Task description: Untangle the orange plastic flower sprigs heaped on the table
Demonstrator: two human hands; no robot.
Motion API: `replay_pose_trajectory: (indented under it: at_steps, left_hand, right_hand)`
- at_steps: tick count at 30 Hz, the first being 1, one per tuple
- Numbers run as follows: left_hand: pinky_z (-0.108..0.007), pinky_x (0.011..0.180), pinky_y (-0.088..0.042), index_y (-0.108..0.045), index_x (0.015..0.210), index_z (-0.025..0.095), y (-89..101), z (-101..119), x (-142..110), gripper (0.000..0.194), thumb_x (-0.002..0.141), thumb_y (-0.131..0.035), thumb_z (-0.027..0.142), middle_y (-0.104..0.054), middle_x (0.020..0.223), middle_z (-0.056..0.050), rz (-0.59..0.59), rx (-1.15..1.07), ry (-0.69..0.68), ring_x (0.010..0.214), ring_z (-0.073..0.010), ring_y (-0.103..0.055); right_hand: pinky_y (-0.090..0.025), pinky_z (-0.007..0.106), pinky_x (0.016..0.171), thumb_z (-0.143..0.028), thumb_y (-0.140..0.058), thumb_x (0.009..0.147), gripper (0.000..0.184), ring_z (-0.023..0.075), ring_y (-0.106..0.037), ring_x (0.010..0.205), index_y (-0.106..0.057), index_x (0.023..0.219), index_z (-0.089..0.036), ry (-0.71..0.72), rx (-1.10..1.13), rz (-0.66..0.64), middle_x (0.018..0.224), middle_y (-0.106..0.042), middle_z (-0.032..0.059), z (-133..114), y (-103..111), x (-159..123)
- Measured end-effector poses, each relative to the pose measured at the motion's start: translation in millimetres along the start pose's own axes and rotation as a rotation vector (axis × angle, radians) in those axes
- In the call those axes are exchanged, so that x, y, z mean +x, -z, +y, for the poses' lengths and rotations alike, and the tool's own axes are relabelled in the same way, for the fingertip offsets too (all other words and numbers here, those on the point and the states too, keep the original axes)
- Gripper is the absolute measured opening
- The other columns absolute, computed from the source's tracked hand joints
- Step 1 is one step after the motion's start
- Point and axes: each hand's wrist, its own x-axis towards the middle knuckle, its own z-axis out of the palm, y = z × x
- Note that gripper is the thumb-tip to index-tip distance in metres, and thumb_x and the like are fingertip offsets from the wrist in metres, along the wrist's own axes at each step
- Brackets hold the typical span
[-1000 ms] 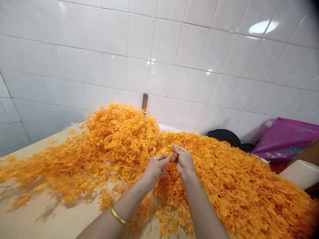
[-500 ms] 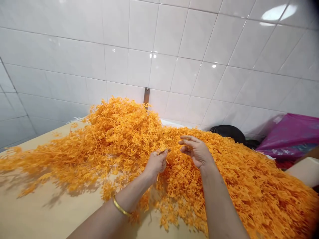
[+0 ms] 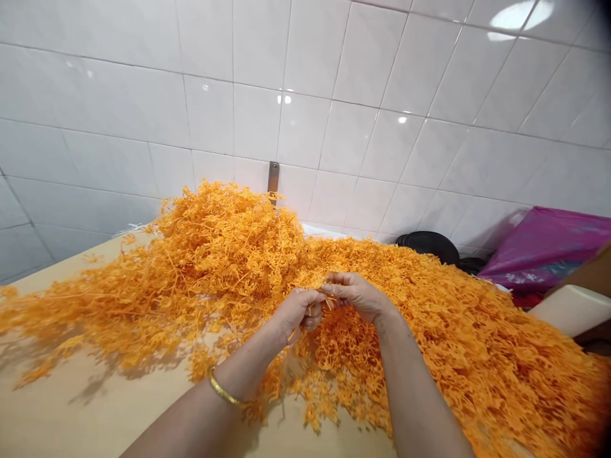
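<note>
My left hand [image 3: 301, 313], with a gold bangle [image 3: 222, 389] on its wrist, is closed on a thin orange artificial sprig [image 3: 329, 301]. Its stem end pokes out below the palm. My right hand [image 3: 356, 296] pinches the same sprig from the right, fingertips touching those of my left. Behind and left of the hands rises a heap of orange plastic sprigs [image 3: 224, 235] with stems. Under and to the right spreads a wide pile of loose orange frilly pieces [image 3: 468, 324].
The wooden tabletop [image 3: 119, 426] shows at the front left. A white tiled wall [image 3: 305, 133] stands behind, with a metal bracket [image 3: 273, 179] on it. At the back right are black round discs [image 3: 429, 245], a purple bag [image 3: 548, 248] and a white block-like object [image 3: 570, 308].
My right hand has moved left and down from open air, and its fingers have closed at the sprig beside my left hand. The view has shifted slightly right.
</note>
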Motion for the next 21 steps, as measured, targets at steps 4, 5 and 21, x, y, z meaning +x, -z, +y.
replay_pose_trajectory:
  at_steps: [4, 5, 21]
  left_hand:
    - [-0.021, 0.038, -0.008, -0.037, 0.053, 0.017, 2.8, -0.9, 3.9, 0.022, 0.063, -0.055, 0.025, -0.021, 0.037, 0.009, 0.068, 0.000, -0.002, 0.033, -0.0024, -0.014]
    - [-0.021, 0.038, -0.007, -0.038, 0.055, 0.017, 3.1, -0.8, 4.6, 0.023, 0.063, -0.057, 0.027, -0.020, 0.037, 0.010, 0.090, -0.004, -0.012, 0.032, -0.0022, -0.012]
    - [-0.022, 0.040, -0.025, -0.041, 0.041, 0.017, -11.4, -3.3, 1.8, 0.037, 0.072, -0.048, 0.034, -0.037, 0.035, 0.002, 0.206, 0.412, -0.244, 0.035, -0.0068, -0.031]
  right_hand:
    - [-0.027, 0.019, 0.042, -0.036, -0.068, 0.056, 0.026, 0.0050, -0.037, 0.041, -0.053, 0.059, -0.015, 0.088, 0.124, 0.081, 0.049, -0.049, -0.0039, 5.2, -12.1, 9.9]
    - [-0.026, 0.019, 0.041, -0.036, -0.068, 0.055, 0.027, 0.0047, -0.036, 0.039, -0.050, 0.055, -0.015, 0.116, 0.145, 0.153, 0.047, -0.047, -0.0045, 6.4, -15.9, 13.5]
    - [-0.024, 0.018, 0.035, -0.026, -0.060, 0.058, 0.029, 0.0046, -0.035, 0.036, -0.052, 0.086, -0.019, 0.174, 0.183, 0.753, 0.050, -0.049, -0.0055, -12.5, 8.1, 3.1]
